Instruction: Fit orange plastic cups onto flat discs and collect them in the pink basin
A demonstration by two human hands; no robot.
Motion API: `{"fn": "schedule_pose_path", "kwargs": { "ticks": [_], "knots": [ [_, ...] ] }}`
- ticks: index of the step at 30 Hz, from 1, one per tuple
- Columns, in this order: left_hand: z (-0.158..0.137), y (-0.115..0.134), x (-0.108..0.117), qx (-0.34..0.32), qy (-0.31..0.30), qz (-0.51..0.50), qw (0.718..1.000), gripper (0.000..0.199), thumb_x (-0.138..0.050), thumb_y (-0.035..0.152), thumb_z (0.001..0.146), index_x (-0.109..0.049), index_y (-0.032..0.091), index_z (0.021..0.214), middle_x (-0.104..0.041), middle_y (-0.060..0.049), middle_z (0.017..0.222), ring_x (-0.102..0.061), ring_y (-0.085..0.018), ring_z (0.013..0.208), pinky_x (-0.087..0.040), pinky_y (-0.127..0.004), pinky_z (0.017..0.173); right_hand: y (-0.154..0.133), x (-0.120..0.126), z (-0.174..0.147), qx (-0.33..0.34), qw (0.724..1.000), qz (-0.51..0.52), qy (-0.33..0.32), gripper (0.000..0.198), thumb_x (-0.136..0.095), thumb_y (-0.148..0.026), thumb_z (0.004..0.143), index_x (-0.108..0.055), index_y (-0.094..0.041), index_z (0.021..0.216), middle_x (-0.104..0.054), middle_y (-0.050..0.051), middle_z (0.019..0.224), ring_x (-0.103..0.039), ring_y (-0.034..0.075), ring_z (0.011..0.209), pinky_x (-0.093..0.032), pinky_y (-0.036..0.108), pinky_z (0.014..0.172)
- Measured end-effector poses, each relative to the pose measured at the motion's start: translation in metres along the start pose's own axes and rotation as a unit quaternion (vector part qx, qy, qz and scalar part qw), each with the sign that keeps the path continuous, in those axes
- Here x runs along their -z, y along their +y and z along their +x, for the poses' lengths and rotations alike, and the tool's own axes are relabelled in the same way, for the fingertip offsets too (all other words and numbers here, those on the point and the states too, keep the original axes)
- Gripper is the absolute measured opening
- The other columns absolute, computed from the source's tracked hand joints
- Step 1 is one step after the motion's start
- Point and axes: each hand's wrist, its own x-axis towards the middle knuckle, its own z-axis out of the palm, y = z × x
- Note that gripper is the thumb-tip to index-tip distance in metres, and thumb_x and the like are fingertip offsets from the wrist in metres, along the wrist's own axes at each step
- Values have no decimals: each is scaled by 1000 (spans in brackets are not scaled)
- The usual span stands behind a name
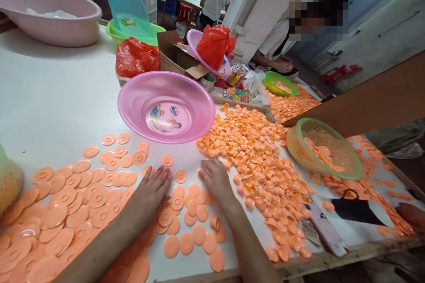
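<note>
My left hand (151,192) lies palm down with its fingers spread over flat orange plastic discs (99,196), some with a raised ring in the middle. To its right, my right hand (216,181) is open, fingers stretched to the left; a small orange piece shows by its fingertips. Smooth round discs (186,243) lie between my forearms. Right of that hand spreads a heap of small hollow orange cup-shaped pieces (252,141). Beyond both hands stands a pink basin (195,119) with a printed picture on its bottom.
A green basket (300,152) with orange pieces stands on the right, near a phone (327,230) and a black mask (357,210). Farther back are red plastic bags (137,59), an open carton (174,59) and a large pale-pink tub (66,31). Two people are in the background; another person's hand (411,214) shows at right.
</note>
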Motion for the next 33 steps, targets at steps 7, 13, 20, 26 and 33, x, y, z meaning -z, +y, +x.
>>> {"fn": "schedule_pose_path", "kwargs": {
  "ticks": [7,13,20,26,33],
  "knots": [
    [4,1,4,24,-13,-23,999,49,-29,3,92,-55,15,132,-62,-11,134,-54,-24,129,-31,-56,117,6,7,-14,2,995,87,47,13,-63,-9,81,-67,-21,76,-65,3,79,-59,20,81,-51,33,74],
    [2,12,7,2,57,-81,995,35,-41,10,95,-60,19,123,-68,-9,122,-59,-23,121,-39,-54,114,4,6,-27,70,995,73,3,20,-58,-8,88,-72,-22,90,-66,6,87,-55,22,89,-50,35,79],
    [2,34,4,-39,20,-157,987,29,-51,12,94,-61,20,120,-69,-7,116,-58,-23,118,-40,-53,113,-17,1,-34,24,992,54,-108,17,-73,-6,75,-64,-19,77,-59,3,84,-51,21,86,-47,34,75],
    [1,20,14,73,50,-149,985,18,-49,14,95,-65,18,102,-67,-7,95,-58,-21,91,-52,-36,76,-12,-2,-29,-8,985,167,-36,21,-69,-5,78,-59,-20,68,-57,-1,76,-52,16,73,-45,29,67],
    [25,23,12,127,-40,-147,980,12,-54,13,88,-63,20,83,-60,-4,85,-50,-21,79,-43,-34,68,-17,8,-54,86,990,17,-107,18,-66,-4,81,-70,-20,88,-61,5,88,-49,21,85,-45,34,73]
  ]
}}
